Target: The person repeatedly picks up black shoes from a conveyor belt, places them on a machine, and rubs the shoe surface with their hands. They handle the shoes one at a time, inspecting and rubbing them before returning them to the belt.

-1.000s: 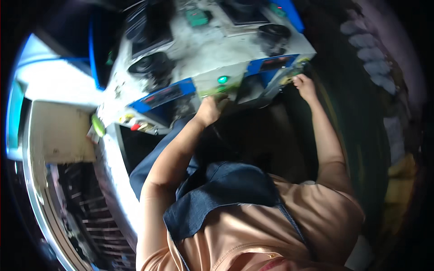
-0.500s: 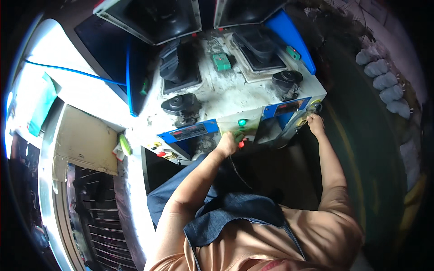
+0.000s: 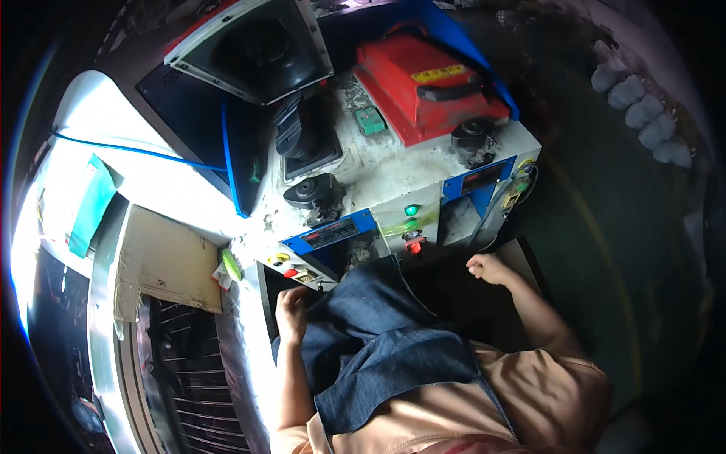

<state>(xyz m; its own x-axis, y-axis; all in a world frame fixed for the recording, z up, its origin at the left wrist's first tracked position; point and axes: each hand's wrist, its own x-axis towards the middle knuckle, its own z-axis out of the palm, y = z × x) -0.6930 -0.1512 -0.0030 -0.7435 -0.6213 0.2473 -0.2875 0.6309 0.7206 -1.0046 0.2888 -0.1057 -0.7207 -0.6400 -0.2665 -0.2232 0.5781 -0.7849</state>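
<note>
Left hand [image 3: 291, 312] low beside denim apron [image 3: 378, 333], right hand [image 3: 486, 268] curled into an empty fist.

Left fingers half bent, holding nothing, just under small switch panel [image 3: 299, 271] at machine [image 3: 393, 189] front. Right fist apart from machine, below grey front panel [image 3: 461, 227]; red button [image 3: 414, 245] and green lamp [image 3: 411, 209] up and to its left. Red case [image 3: 423, 83] well above both hands. Cardboard [image 3: 162, 261] off to left of left hand.

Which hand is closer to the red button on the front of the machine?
Right. The right hand is just below and right of the red button; the left hand is farther, down left.
</note>
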